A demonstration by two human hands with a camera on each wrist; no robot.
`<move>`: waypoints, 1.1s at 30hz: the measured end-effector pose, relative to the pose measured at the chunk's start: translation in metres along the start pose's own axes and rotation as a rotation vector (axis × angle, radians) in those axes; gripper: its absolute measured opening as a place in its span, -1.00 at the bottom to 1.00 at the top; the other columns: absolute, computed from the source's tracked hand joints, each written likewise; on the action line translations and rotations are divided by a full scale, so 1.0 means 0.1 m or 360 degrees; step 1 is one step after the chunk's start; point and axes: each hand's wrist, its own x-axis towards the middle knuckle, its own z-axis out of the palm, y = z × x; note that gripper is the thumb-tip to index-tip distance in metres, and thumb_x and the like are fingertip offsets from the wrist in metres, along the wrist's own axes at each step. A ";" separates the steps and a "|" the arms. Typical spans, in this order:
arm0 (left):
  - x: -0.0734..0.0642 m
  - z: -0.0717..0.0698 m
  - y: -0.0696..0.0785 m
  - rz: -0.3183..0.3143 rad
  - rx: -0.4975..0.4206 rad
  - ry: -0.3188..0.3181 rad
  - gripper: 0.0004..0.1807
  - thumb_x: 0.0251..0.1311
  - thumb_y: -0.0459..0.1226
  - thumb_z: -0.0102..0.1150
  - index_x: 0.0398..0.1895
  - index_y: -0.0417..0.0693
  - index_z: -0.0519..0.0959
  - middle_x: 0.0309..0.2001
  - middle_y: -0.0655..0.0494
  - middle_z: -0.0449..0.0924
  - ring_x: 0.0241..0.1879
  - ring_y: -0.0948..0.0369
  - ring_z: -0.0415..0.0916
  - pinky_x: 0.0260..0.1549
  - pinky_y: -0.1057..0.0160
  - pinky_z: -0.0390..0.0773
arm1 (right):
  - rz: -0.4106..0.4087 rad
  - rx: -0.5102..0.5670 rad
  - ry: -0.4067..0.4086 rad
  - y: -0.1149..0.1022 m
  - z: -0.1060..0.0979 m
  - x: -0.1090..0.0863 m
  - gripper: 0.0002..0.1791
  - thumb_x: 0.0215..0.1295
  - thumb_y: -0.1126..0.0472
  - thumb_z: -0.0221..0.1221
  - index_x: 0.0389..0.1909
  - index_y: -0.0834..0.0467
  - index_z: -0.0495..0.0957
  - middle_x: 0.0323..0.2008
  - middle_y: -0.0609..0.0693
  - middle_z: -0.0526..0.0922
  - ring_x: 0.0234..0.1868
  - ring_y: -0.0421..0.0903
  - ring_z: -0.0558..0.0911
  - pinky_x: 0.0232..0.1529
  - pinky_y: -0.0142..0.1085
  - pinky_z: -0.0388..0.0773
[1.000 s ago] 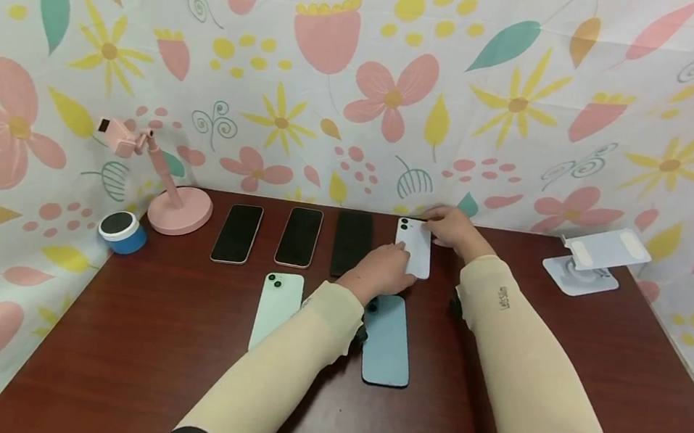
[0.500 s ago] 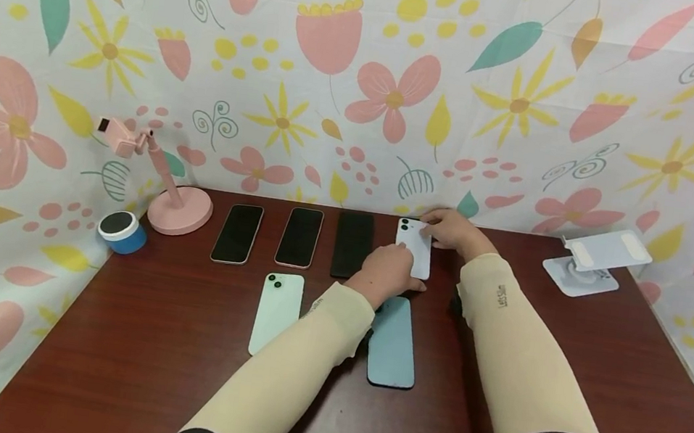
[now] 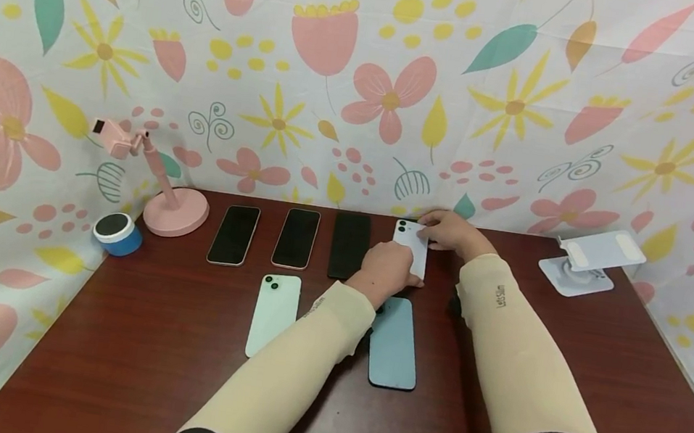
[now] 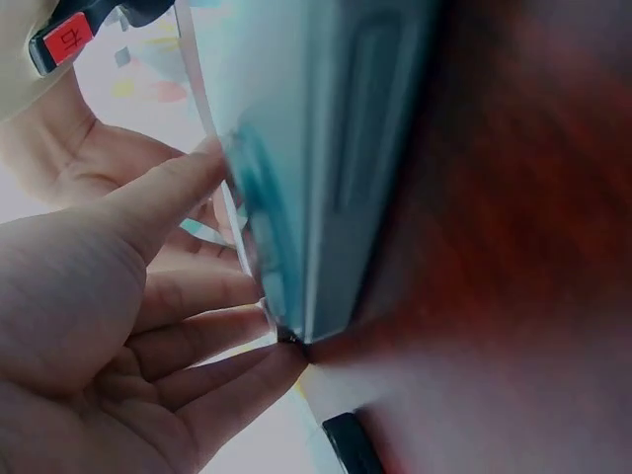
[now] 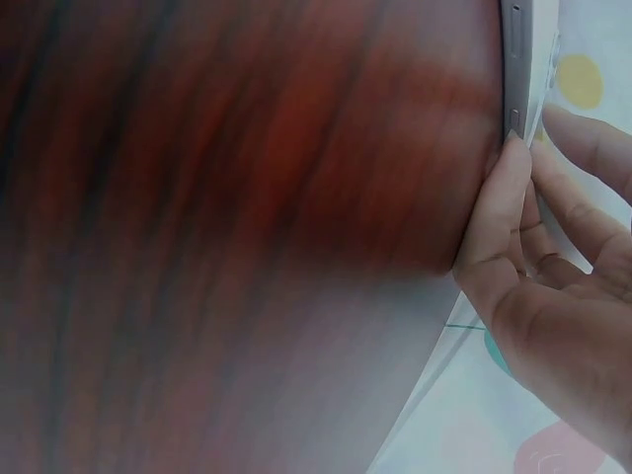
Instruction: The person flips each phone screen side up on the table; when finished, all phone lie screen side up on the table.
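Observation:
A lavender phone (image 3: 419, 259) lies camera side up at the back of the table. My left hand (image 3: 385, 269) holds it at its lower left, thumb by the bottom edge. At its upper right corner, my right hand (image 3: 453, 232) grips it; the right wrist view shows the thumb against the side of the phone (image 5: 518, 59). Under my left wrist lies a blue phone (image 3: 394, 343), its top partly hidden. Its edge looms large in the left wrist view, beside the fingers of my left hand (image 4: 148, 286). A black phone (image 3: 350, 242) lies just left of the lavender one.
Two phones with dark screens, the left one (image 3: 233, 234) and the right one (image 3: 296, 237), complete the back row. My left sleeve partly covers a mint phone (image 3: 275, 313). A pink stand (image 3: 179, 213) and blue tub (image 3: 120, 238) are left; a white stand (image 3: 576, 276) is right.
My left hand has shifted slightly right over the lavender phone. The blue phone under its wrist has slid a little to the right. My right hand has hardly moved.

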 end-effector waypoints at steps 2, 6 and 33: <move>0.00 0.00 0.00 0.0010 0.0009 -0.0004 -0.56 0.29 0.21 0.41 -0.25 0.04 0.83 -0.40 0.14 0.76 -0.37 0.19 0.67 -0.36 0.26 0.65 | 0.0000 0.0009 -0.0004 0.01 0.00 0.00 -0.50 0.57 0.21 0.19 0.43 0.28 0.44 0.45 0.30 0.41 0.33 0.15 0.56 0.34 0.00 0.65; 0.01 0.01 0.01 0.0030 0.0052 -0.0007 -0.55 0.31 0.22 0.40 -0.22 0.05 0.84 -0.41 0.14 0.77 -0.34 0.17 0.70 -0.32 0.24 0.69 | 0.0001 0.0025 -0.0018 0.02 0.00 -0.01 -0.48 0.56 0.20 0.19 0.44 0.28 0.43 0.47 0.31 0.40 0.33 0.14 0.55 0.35 0.00 0.64; 0.01 0.00 -0.01 0.0054 -0.0015 0.0072 -0.54 0.27 0.20 0.42 -0.26 -0.01 0.77 -0.42 0.15 0.75 -0.45 0.22 0.60 -0.40 0.27 0.62 | 0.0035 0.0181 0.0002 0.03 0.00 -0.02 -0.52 0.64 0.27 0.06 0.47 0.32 0.41 0.48 0.33 0.35 0.35 0.17 0.53 0.33 0.04 0.66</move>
